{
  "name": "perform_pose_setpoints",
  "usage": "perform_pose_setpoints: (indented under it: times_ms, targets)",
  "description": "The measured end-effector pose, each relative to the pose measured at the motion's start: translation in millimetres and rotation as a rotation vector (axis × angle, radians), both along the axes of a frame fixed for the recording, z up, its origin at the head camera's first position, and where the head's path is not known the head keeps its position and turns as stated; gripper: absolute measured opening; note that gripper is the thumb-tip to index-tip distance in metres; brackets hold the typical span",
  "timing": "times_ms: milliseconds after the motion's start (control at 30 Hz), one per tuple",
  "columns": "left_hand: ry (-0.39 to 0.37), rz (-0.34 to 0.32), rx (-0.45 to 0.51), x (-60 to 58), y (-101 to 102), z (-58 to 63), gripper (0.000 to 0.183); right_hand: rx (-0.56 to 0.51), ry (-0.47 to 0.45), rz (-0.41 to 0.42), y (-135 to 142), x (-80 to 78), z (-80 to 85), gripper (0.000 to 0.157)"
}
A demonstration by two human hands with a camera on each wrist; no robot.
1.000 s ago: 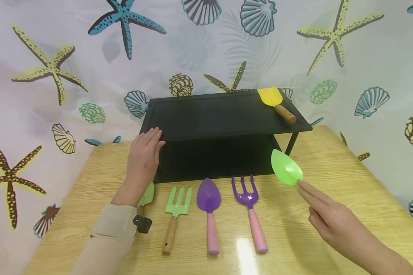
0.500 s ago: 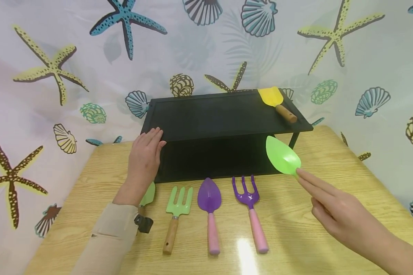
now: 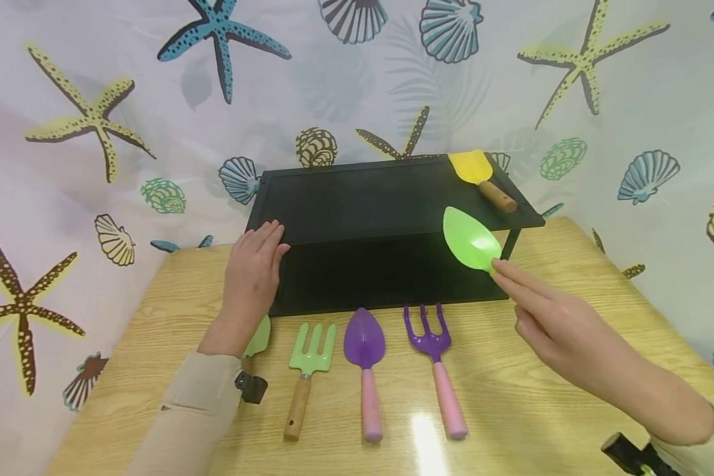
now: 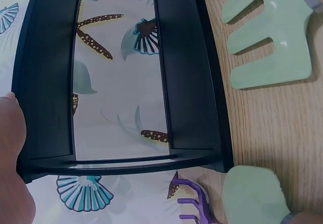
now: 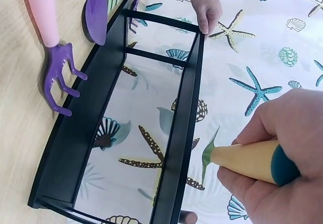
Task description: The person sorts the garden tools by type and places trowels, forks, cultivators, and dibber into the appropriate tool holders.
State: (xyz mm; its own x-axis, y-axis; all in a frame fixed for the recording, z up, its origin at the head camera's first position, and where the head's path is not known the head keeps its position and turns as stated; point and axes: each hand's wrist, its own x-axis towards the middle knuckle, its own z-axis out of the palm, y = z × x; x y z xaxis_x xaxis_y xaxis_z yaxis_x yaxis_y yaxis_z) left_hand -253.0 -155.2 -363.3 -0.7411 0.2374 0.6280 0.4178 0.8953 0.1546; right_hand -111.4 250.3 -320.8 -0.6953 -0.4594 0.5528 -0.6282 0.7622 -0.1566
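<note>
My right hand (image 3: 562, 330) holds a bright green hand trowel (image 3: 470, 241) above the front edge of the black two-tier shelf (image 3: 357, 205). Its yellow handle (image 5: 247, 158) with a teal end shows between thumb and fingers in the right wrist view. The trowel's blade points up and left, overlapping the upper board in the head view. My left hand (image 3: 250, 274) rests on the upper board's left front corner, fingers lying flat. A yellow scoop (image 3: 472, 168) with a wooden handle lies on the upper board at the right.
Before the shelf, a purple fork (image 3: 431, 344), a purple trowel (image 3: 364, 340) and a light green fork (image 3: 311, 357) lie in a row on the wooden table (image 3: 529, 423). Another light green tool (image 3: 260, 336) is partly hidden by my left arm. Patterned cloth (image 3: 357, 79) hangs behind.
My right hand has carried the green trowel up and to the left, from beside the shelf's right end to over its front edge. My left hand stays in place.
</note>
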Motion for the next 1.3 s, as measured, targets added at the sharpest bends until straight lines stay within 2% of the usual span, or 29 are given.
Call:
perform_pose_setpoints:
  times_ms: [333,567,767,1067,1300]
  targets:
    - [0.019,-0.015,0.017,0.1,-1,-1.1,0.043,0.071,-0.018,0.027,-9,-33.8,14.0,0.052]
    - [0.025,-0.011,0.012,-0.2,0,-0.7,0.043,0.074,-0.098,0.033,-17,-57.2,25.3,0.050]
    - [0.038,-0.013,0.015,-0.4,-1,-0.9,0.042,0.083,-0.066,0.054,-26,-79.9,32.0,0.046]
    - [0.063,-0.029,0.023,-1.9,-3,-2.5,0.041,0.161,-0.138,0.010,-39,-111.9,39.7,0.043]
    - [0.041,-0.019,0.024,-1.7,-2,-2.1,0.042,0.213,-0.151,-0.040,-51,-137.0,46.2,0.039]
